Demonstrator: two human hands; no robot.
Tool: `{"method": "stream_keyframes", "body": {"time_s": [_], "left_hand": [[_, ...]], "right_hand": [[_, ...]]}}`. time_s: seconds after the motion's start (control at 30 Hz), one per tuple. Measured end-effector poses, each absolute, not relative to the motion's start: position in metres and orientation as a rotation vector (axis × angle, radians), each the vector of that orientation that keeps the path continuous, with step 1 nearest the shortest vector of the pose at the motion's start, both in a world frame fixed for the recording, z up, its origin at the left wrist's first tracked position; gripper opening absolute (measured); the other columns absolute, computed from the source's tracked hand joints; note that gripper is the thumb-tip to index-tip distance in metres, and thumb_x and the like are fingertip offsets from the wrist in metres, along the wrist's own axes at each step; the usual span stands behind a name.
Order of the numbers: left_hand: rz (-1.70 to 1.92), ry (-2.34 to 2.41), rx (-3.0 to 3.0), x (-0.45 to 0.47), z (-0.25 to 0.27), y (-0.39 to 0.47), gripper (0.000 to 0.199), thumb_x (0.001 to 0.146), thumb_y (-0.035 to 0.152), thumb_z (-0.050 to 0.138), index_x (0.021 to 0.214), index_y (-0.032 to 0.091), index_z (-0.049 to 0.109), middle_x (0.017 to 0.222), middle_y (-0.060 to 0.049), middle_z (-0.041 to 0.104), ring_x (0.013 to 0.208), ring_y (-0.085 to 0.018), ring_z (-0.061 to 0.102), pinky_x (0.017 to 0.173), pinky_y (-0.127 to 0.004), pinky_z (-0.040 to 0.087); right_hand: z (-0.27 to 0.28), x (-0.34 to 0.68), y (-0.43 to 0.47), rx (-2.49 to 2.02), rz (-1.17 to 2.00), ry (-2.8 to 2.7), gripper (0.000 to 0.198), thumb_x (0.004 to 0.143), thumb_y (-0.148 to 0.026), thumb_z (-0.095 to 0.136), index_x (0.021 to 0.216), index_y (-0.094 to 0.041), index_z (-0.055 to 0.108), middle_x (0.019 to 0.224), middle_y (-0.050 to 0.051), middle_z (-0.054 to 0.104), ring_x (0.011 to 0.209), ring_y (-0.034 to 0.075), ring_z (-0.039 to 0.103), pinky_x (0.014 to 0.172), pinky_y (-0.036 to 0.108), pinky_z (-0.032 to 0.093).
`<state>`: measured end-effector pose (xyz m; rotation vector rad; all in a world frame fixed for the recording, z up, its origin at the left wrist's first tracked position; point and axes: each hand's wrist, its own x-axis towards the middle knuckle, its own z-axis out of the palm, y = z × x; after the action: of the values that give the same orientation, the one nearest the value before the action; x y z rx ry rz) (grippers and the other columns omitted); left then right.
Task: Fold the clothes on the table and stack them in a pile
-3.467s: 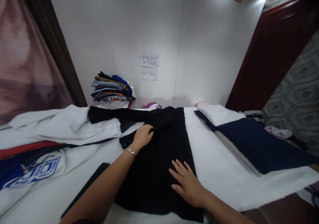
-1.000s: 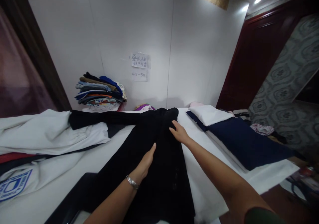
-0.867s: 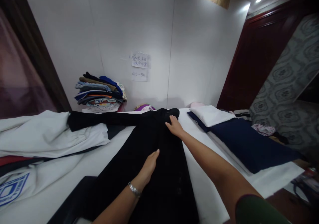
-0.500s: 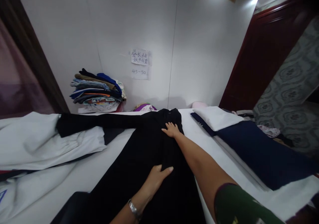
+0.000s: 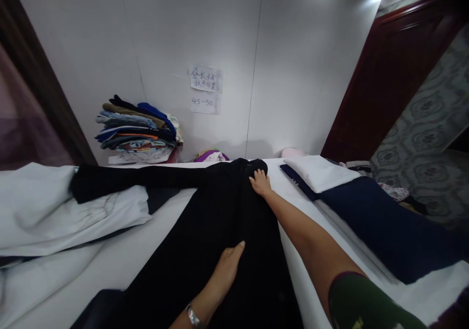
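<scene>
A long black coat (image 5: 205,221) lies spread over the white table, its collar at the far end and one sleeve (image 5: 146,178) stretched out to the left. My right hand (image 5: 261,182) rests on the coat just below the collar, fingers spread on the cloth and holding nothing. Lower down, along the front of the coat, my left hand (image 5: 227,265) grips the black fabric with its thumb on top. Its other fingers are mostly hidden. A silver watch or bracelet (image 5: 193,315) circles the left wrist.
White garments (image 5: 117,212) lie in a heap at left, partly under the sleeve. A folded-clothes stack (image 5: 141,129) stands by the wall at back left. Dark navy cloth (image 5: 388,221) with a white folded piece (image 5: 318,172) lies at right. Paper notes (image 5: 205,90) hang on the wall.
My right hand has slid slightly right and farther up toward the collar. The left hand's thumb has drawn closer to the hand. The view has shifted a little.
</scene>
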<state>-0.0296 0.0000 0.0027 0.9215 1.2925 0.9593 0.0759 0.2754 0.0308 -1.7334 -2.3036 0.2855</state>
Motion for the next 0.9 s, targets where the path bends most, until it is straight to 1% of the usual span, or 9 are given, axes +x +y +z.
{"method": "stream_keyframes", "body": {"time_s": [0.07,0.17,0.23,0.33,0.4,0.5,0.63,0.77,0.9], "left_hand": [[0.986,1.291,0.941,-0.028,-0.003,0.001,0.056,0.074,0.07,0.054,0.048,0.02,0.047,0.049,0.001,0.044,0.047,-0.013,0.044,0.052,-0.03,0.038],[0.973,1.345,0.974,-0.026,-0.012,0.005,0.061,0.067,0.074,0.057,0.047,0.021,0.035,0.046,0.003,0.033,0.045,-0.011,0.034,0.046,-0.029,0.027],[0.941,1.391,0.99,-0.025,-0.017,0.007,0.063,0.064,0.077,0.057,0.047,0.021,0.032,0.047,0.003,0.03,0.045,-0.011,0.031,0.046,-0.029,0.023],[0.884,1.492,1.033,-0.023,-0.02,0.008,0.064,0.063,0.08,0.054,0.048,0.022,0.029,0.048,0.003,0.029,0.045,-0.012,0.03,0.046,-0.031,0.023],[0.841,1.627,1.157,-0.023,-0.017,0.007,0.062,0.068,0.076,0.051,0.047,0.023,0.029,0.048,0.002,0.031,0.046,-0.014,0.033,0.048,-0.033,0.025],[0.736,1.831,1.424,-0.022,-0.008,0.001,0.054,0.079,0.065,0.047,0.048,0.023,0.033,0.05,-0.002,0.043,0.05,-0.02,0.045,0.056,-0.038,0.035],[0.666,1.912,1.552,-0.022,0.003,-0.007,0.043,0.082,0.056,0.047,0.053,0.024,0.042,0.062,-0.008,0.058,0.064,-0.028,0.057,0.066,-0.044,0.04],[0.713,1.92,1.547,-0.022,0.007,-0.009,0.035,0.079,0.052,0.052,0.06,0.025,0.043,0.068,-0.007,0.06,0.07,-0.029,0.059,0.07,-0.044,0.04],[0.709,1.905,1.528,-0.023,0.005,-0.007,0.034,0.078,0.051,0.054,0.06,0.025,0.043,0.066,-0.006,0.059,0.068,-0.029,0.058,0.069,-0.043,0.038]], "right_hand": [[0.029,0.075,0.284,-1.765,0.288,-2.305,0.063,0.097,-0.044,0.023,0.149,-0.009,0.024,0.159,0.014,0.013,0.146,0.026,0.004,0.114,0.044,0.006],[0.025,0.069,0.3,-1.772,0.306,-2.347,0.067,0.097,-0.049,0.025,0.151,-0.011,0.02,0.16,0.011,0.008,0.147,0.025,-0.001,0.115,0.044,0.002],[0.02,0.067,0.311,-1.774,0.355,-2.4,0.069,0.096,-0.053,0.026,0.152,-0.014,0.019,0.16,0.01,0.009,0.147,0.024,0.001,0.116,0.045,0.004],[0.01,0.067,0.325,-1.803,0.461,-2.473,0.069,0.094,-0.056,0.028,0.15,-0.016,0.026,0.159,0.01,0.016,0.146,0.026,0.009,0.114,0.049,0.013],[0.005,0.068,0.33,-1.818,0.5,-2.496,0.069,0.094,-0.057,0.029,0.149,-0.016,0.029,0.159,0.01,0.017,0.146,0.027,0.01,0.113,0.051,0.016],[0.002,0.069,0.331,-1.821,0.498,-2.495,0.069,0.094,-0.057,0.028,0.15,-0.017,0.027,0.16,0.009,0.015,0.146,0.027,0.008,0.113,0.052,0.015],[0.006,0.073,0.322,-1.796,0.475,-2.483,0.064,0.096,-0.054,0.026,0.149,-0.02,0.029,0.16,0.007,0.015,0.146,0.025,0.008,0.113,0.05,0.016],[0.015,0.079,0.315,-1.79,0.437,-2.448,0.062,0.096,-0.054,0.024,0.148,-0.021,0.031,0.159,0.008,0.016,0.146,0.026,0.01,0.113,0.05,0.015],[0.024,0.078,0.322,-1.803,0.351,-2.382,0.068,0.095,-0.057,0.022,0.152,-0.019,0.018,0.161,0.009,0.0,0.147,0.026,-0.005,0.114,0.05,0.006]]}}
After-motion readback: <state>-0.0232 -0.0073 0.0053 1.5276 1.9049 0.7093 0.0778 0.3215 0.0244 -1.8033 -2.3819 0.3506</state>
